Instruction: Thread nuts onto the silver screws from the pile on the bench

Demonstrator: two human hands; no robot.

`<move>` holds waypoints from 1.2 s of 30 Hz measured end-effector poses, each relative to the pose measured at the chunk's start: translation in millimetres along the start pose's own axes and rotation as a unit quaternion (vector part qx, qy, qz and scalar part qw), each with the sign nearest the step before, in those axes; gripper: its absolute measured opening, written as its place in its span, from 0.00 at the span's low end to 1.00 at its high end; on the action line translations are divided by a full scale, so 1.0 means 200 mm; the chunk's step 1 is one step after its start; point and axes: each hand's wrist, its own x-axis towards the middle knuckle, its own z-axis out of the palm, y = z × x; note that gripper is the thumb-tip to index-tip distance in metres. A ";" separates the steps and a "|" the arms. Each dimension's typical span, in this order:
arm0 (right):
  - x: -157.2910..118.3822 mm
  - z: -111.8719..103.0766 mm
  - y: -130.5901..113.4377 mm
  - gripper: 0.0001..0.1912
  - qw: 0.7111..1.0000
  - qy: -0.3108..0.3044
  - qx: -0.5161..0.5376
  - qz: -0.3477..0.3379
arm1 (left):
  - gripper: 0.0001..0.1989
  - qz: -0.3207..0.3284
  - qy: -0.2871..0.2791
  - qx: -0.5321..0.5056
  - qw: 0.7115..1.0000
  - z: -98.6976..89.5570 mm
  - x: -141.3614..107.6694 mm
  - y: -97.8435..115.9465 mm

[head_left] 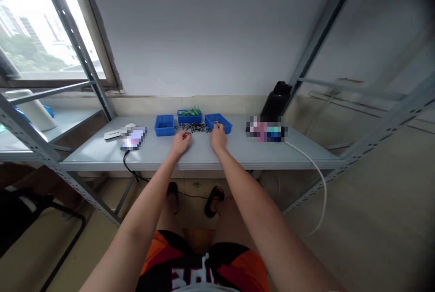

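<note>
My left hand (181, 142) rests over the shelf's front half with its fingers curled together; whatever it may hold is too small to see. Just beyond it lies a loose pile of small dark and silvery pieces (193, 127). My right hand (218, 138) reaches to the near edge of the right blue tray (227, 124), its fingertips pinched over the tray. What those fingers hold, if anything, I cannot make out. Behind the pile stands a blue tray (190, 120) with thin green pieces (190, 111) in it. The left blue tray (165, 131) has some dark pieces inside.
A lit phone (136, 139) with a black cable and a white device (113, 134) lie on the left. Toward the right are a black bottle (277, 102), a blurred-out device (267, 131) and a white cable (321, 179). Metal uprights frame the grey shelf (244, 158).
</note>
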 end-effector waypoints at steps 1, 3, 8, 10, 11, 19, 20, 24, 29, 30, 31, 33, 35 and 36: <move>0.00 0.00 0.00 0.21 1.000 -0.004 0.002 -0.002 | 0.14 -0.001 -0.002 -0.001 1.000 0.00 0.00 0.00; 0.01 -0.01 0.00 0.21 1.000 -0.019 -0.007 -0.002 | 0.14 -0.003 -0.004 -0.003 1.000 0.00 0.00 0.00; 0.00 -0.03 -0.04 0.22 0.995 -0.058 -0.076 -0.011 | 0.13 -0.008 -0.002 -0.002 1.000 0.00 0.00 0.01; 0.00 -0.04 -0.05 0.22 0.994 -0.065 -0.090 -0.016 | 0.13 -0.012 -0.002 0.003 1.000 0.00 -0.01 0.02; -0.01 -0.04 -0.05 0.22 0.993 -0.066 -0.092 -0.019 | 0.13 -0.015 -0.003 0.006 1.000 -0.01 -0.01 0.02; -0.02 -0.03 -0.05 0.21 0.993 -0.069 -0.082 -0.037 | 0.13 -0.011 0.001 0.008 1.000 -0.01 -0.01 0.02; -0.03 -0.04 -0.06 0.22 0.993 -0.069 -0.085 -0.034 | 0.13 -0.008 0.002 0.009 1.000 -0.01 -0.01 0.02; -0.06 -0.08 -0.12 0.22 0.993 0.006 -0.109 -0.054 | 0.12 0.000 0.003 0.006 1.000 -0.01 0.00 0.01; -0.10 -0.09 -0.21 0.17 0.945 -0.102 -0.173 -0.257 | 0.12 -0.003 0.018 0.001 1.000 0.00 0.01 0.01; -0.10 -0.08 -0.23 0.17 0.930 -0.144 -0.184 -0.283 | 0.12 -0.004 0.027 0.000 1.000 0.00 0.01 0.01; -0.10 -0.06 -0.24 0.17 0.918 -0.178 -0.195 -0.297 | 0.12 -0.005 0.039 -0.001 0.999 -0.01 0.01 0.01; -0.09 -0.03 -0.26 0.18 0.907 -0.222 -0.213 -0.288 | 0.12 -0.011 0.069 -0.004 0.998 -0.01 0.00 0.02; -0.08 0.00 -0.27 0.18 0.906 -0.253 -0.227 -0.253 | 0.13 -0.020 0.093 -0.003 0.995 -0.02 0.00 0.02; -0.07 0.01 -0.28 0.19 0.906 -0.265 -0.231 -0.236 | 0.13 -0.023 0.099 -0.002 0.995 -0.02 0.00 0.02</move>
